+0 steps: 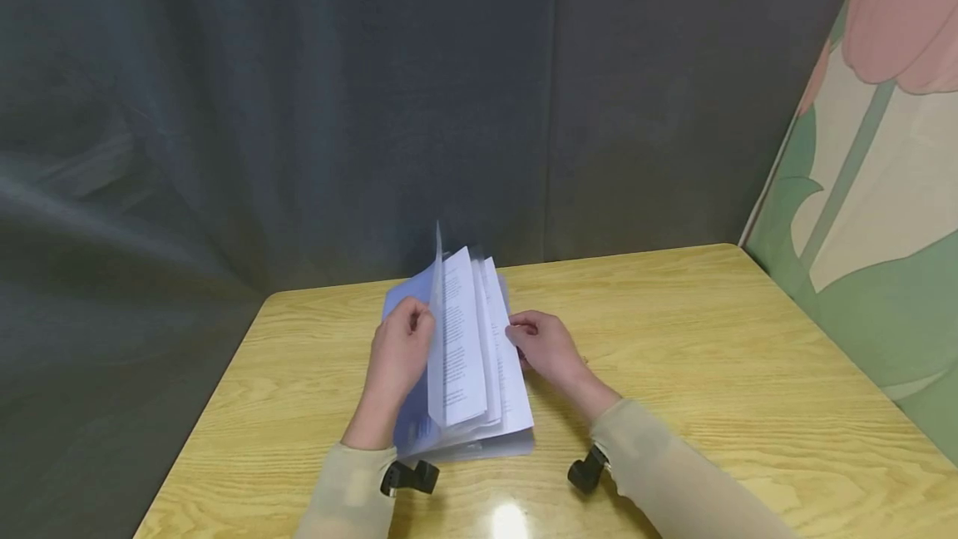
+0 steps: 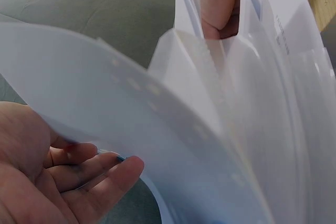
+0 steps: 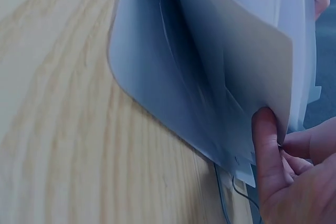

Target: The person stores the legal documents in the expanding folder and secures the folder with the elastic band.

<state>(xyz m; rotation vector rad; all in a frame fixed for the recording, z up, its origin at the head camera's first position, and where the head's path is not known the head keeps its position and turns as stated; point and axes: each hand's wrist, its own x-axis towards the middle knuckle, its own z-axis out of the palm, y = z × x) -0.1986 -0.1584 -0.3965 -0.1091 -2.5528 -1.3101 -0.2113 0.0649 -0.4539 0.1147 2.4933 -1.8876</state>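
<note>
A display book with a blue cover lies open on the table, its clear pockets and printed sheets fanned upright. My left hand is at its left side, fingers curled at a raised translucent pocket page. In the left wrist view, that page bends over the fingers of the left hand. My right hand pinches the right edge of the printed sheets. In the right wrist view, the thumb of the right hand presses a sheet near its corner, other fingers behind it.
The wood-grain table extends to both sides of the book. A dark curtain hangs behind it, and a flower-patterned cloth is at the right. Small black wrist cameras sit on both sleeves.
</note>
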